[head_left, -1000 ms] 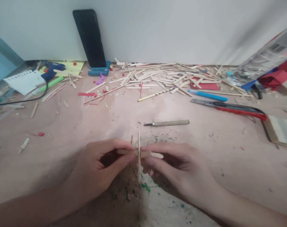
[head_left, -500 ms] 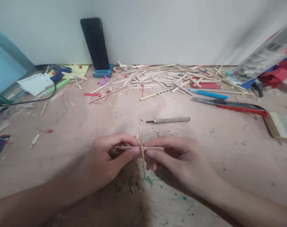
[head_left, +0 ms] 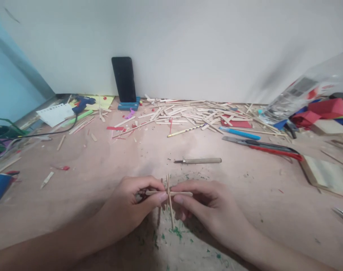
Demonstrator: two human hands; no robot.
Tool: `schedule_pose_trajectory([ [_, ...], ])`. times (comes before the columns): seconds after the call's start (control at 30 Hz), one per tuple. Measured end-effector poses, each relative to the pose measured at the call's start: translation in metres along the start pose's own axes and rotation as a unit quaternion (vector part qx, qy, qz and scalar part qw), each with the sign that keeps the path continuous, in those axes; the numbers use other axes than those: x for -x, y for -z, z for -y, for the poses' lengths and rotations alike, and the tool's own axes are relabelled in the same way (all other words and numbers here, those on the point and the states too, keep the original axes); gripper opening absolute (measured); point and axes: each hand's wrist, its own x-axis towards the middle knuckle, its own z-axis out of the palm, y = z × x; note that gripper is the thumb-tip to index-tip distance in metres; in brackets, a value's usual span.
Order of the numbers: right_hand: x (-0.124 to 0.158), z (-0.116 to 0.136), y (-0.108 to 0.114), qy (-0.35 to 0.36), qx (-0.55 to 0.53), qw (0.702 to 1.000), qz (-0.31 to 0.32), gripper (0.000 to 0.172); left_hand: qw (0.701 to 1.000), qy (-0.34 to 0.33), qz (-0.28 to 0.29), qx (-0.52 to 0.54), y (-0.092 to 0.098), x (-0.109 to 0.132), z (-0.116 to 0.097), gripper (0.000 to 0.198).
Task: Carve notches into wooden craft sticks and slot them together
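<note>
Several wooden craft sticks [head_left: 170,212] cross one another in a small frame between my hands, low in the middle of the view. My left hand [head_left: 137,197] pinches the frame from the left, thumb on the near side of a level stick. From the right, my right hand [head_left: 201,201] pinches the same level stick with thumb and forefinger. The fingertips of both hands nearly meet at the crossing, which they partly hide. Just beyond them a carving tool with a wooden handle [head_left: 204,160] lies on the table.
Loose craft sticks [head_left: 182,113] are heaped along the wall. A phone [head_left: 124,79] leans upright in a blue stand [head_left: 128,104]. A red utility knife [head_left: 273,148] and a wooden block [head_left: 329,175] lie to the right. Green shavings [head_left: 175,232] are scattered below my hands.
The camera has tilted upward, so everything sits lower in view. Both hands keep their hold on the crossed sticks, whose level stick now shows more of its flat face.
</note>
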Motion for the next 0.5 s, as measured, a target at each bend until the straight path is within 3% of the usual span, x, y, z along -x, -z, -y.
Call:
schedule_pose_trajectory([
  [0.3,0.000,0.004,0.002,0.011,-0.010,1.000,0.016,0.033,0.996,0.037,0.005,0.081,-0.001,-0.001,0.001,0.014],
  [0.4,0.000,0.007,0.002,0.018,-0.032,0.999,0.023,0.030,0.987,0.067,0.017,0.147,0.001,-0.004,0.005,0.024],
  [0.5,-0.001,0.005,0.001,0.021,-0.056,0.998,0.010,0.029,0.978,0.055,0.041,0.194,0.004,-0.006,0.012,0.034],
])
